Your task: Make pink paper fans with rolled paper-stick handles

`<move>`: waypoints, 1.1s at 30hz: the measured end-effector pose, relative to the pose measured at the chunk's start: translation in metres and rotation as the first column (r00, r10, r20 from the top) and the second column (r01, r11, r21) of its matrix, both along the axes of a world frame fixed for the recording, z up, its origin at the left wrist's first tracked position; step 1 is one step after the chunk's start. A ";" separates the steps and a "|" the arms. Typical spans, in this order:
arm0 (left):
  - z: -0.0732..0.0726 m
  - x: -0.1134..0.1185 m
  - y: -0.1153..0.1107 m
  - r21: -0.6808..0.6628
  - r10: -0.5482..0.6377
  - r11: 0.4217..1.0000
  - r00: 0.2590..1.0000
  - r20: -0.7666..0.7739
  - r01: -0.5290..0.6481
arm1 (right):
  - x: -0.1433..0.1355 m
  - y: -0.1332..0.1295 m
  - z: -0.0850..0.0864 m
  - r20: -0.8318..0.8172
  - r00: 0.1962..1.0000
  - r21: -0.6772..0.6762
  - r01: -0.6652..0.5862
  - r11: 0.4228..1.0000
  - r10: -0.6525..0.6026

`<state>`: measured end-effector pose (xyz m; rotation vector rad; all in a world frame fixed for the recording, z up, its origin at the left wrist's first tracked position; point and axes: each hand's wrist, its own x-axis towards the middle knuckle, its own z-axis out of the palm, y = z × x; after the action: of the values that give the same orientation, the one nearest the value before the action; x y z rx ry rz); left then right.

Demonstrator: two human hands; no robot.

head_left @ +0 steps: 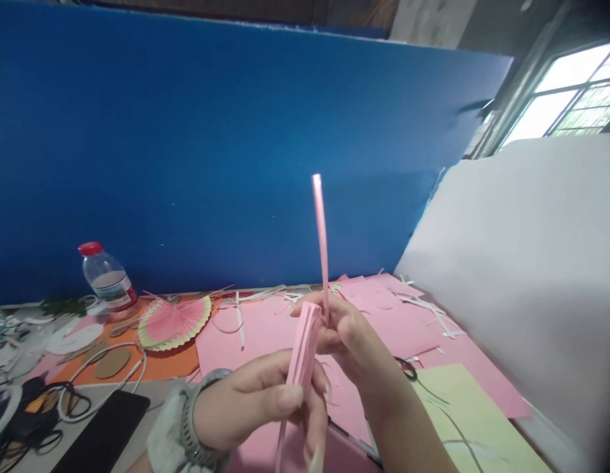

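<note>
My left hand (270,391) is closed around a narrow stack of pleated pink paper (303,345), thumb on the near side and fingers behind. Just beyond it, my right hand (344,328) pinches a thin pink paper strip (321,236) that stands nearly upright against the blue board. The right fingers are close to the top of the pleated stack; whether they also press on it is hard to see. A narrow pale edge hangs below my left thumb.
A pink-and-yellow paper fan (175,322) lies on orange paper (184,368) at left. Behind it stands a red-capped bottle (110,279). A black phone-like slab (105,430), cables, cardboard discs, pink sheets (383,322), a yellow sheet (475,407) and paper scraps cover the table. A blue board (211,144) rises behind.
</note>
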<state>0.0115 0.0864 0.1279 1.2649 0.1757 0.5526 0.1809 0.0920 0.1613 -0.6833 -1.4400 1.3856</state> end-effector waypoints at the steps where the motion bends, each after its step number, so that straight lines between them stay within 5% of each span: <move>1: -0.003 0.000 -0.001 -0.044 -0.049 0.998 0.999 0.024 0.050 | 0.000 -0.001 0.000 -0.019 0.998 -0.017 -0.058 0.998 0.057; 6: -0.016 0.003 -0.006 -0.157 -0.203 0.966 0.979 0.036 0.206 | -0.007 -0.006 -0.006 -0.050 0.994 0.017 -0.097 0.995 0.098; 11: -0.010 0.009 -0.005 -0.093 -0.124 0.988 0.992 -0.017 0.122 | -0.006 -0.006 -0.003 -0.057 0.997 0.022 -0.042 0.999 0.043; 14: -0.001 0.010 0.000 0.078 0.130 0.989 0.988 -0.084 -0.123 | 0.000 -0.003 0.002 0.019 0.993 0.008 0.114 0.993 -0.114; 18: 0.004 0.007 0.004 0.466 0.600 0.736 0.792 -0.113 -0.491 | 0.008 0.005 0.004 0.043 0.974 0.025 0.220 0.975 -0.221; 21: 0.002 0.003 0.002 0.487 0.674 0.666 0.735 -0.070 -0.564 | 0.006 0.008 0.000 0.070 0.961 0.038 0.264 0.964 -0.266; 24: 0.001 0.002 -0.001 0.493 0.629 0.691 0.776 -0.048 -0.529 | -0.004 0.006 -0.005 0.134 0.953 0.042 0.270 0.962 -0.273; 27: 0.002 0.004 0.000 0.509 0.658 0.685 0.743 -0.124 -0.521 | -0.013 0.003 -0.008 0.217 0.940 0.043 0.258 0.965 -0.261; 33: 0.004 0.006 0.004 0.278 0.431 0.885 0.883 -0.183 -0.375 | -0.012 0.005 -0.008 0.154 0.980 -0.039 0.133 0.990 -0.125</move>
<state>0.0173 0.0908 0.1317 1.5379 0.6064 0.7973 0.1691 0.0967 0.1530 -0.9143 -1.4564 1.2940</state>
